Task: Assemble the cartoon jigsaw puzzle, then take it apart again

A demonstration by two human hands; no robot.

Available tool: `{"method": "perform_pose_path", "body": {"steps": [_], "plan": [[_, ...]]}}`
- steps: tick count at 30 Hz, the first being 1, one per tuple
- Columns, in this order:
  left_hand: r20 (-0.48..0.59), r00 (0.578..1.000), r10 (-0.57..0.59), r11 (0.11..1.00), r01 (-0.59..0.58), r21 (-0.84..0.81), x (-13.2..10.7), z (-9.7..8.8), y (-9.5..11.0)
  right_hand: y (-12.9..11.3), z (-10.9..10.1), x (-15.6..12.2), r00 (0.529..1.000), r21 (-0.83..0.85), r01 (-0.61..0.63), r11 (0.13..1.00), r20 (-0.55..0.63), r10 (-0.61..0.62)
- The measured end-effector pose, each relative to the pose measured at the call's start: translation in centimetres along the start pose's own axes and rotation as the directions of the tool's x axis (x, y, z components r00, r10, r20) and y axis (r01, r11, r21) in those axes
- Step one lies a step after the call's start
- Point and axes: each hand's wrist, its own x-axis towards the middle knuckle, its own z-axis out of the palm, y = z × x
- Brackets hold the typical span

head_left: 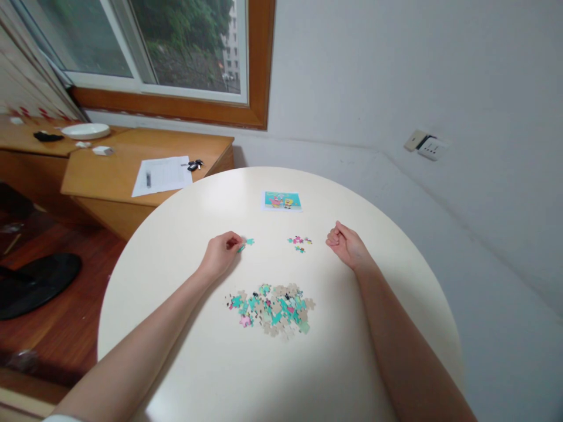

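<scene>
My left hand (222,253) rests on the round cream table (176,246), its fingers pinched on a small teal puzzle piece (241,248). Just right of it lies another teal piece (250,241). My right hand (345,243) lies on the table in a loose fist, with nothing showing in it. Between the hands sits a small cluster of pink and teal pieces (299,242). A pile of loose puzzle pieces (271,307) lies nearer to me, between my forearms. A small cartoon reference picture (282,200) lies flat at the far side.
A wooden desk (109,176) stands at the left under the window, bearing a sheet of paper (162,174), keys (194,165) and a white plate (85,130). A black chair base (35,284) sits on the wooden floor. A wall socket (427,146) is at the right.
</scene>
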Motion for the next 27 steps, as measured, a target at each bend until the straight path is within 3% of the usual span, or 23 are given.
{"method": "perform_pose_path", "body": {"steps": [17,23,25,27], "plan": [[-0.039,0.999,0.025,0.979,-0.016,0.204,0.0,0.2,0.3,0.0,0.0,0.0,0.999,-0.056,0.036,0.998,-0.003,-0.036],[-0.086,0.988,0.130,0.922,-0.088,0.376,0.0,0.0,0.4,-0.1,0.2,-0.1,1.000,-0.044,0.026,0.999,-0.008,-0.026],[-0.053,0.986,0.160,0.931,-0.133,0.340,-0.4,0.0,1.0,-0.2,0.2,-0.1,1.000,-0.047,0.026,0.999,-0.011,-0.027],[0.050,0.981,0.187,0.945,-0.194,0.264,-1.1,0.1,2.0,-0.2,0.3,-0.1,1.000,-0.062,0.027,0.998,-0.007,-0.027]]}}
